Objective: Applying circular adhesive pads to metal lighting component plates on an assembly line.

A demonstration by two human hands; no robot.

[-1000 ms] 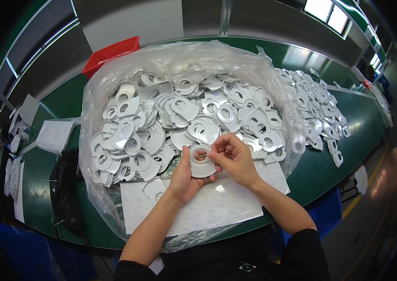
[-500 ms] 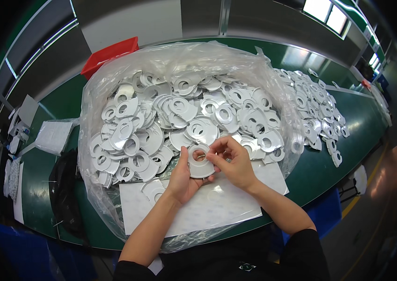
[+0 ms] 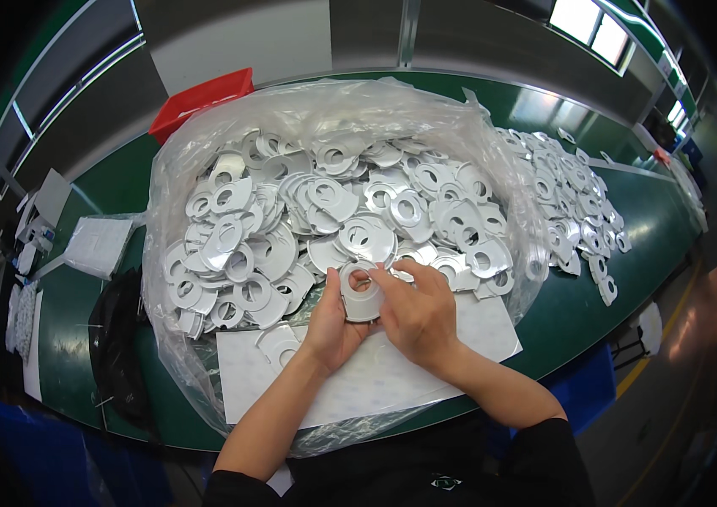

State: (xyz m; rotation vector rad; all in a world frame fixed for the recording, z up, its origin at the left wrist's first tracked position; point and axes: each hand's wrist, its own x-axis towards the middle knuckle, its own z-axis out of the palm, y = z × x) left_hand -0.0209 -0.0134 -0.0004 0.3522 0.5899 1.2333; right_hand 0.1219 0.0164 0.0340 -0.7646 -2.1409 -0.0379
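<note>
My left hand (image 3: 330, 328) holds a grey-white ring-shaped plate (image 3: 362, 308) by its left edge, with the fingers beneath it. The plate has a round hole in the middle and a flat tab-like side. Against its upper right rim, by the hole, rest the curled fingers of my right hand (image 3: 422, 311); what lies between their tips, if anything, is hidden. Just below is a white sheet (image 3: 401, 380), and a similar plate (image 3: 277, 345) lies on its left part.
A clear plastic bag (image 3: 308, 106) spreads open around a heap of the same plates (image 3: 325, 198). More plates (image 3: 578, 194) lie loose on the green table (image 3: 646, 237). A red bin (image 3: 199, 100) stands behind; a black bag (image 3: 120, 346) and a wrapped white packet (image 3: 98, 245) are at left.
My right hand has turned and shifted slightly down, its fingers now more curled over the plate's right side. The left hand keeps the plate in nearly the same place.
</note>
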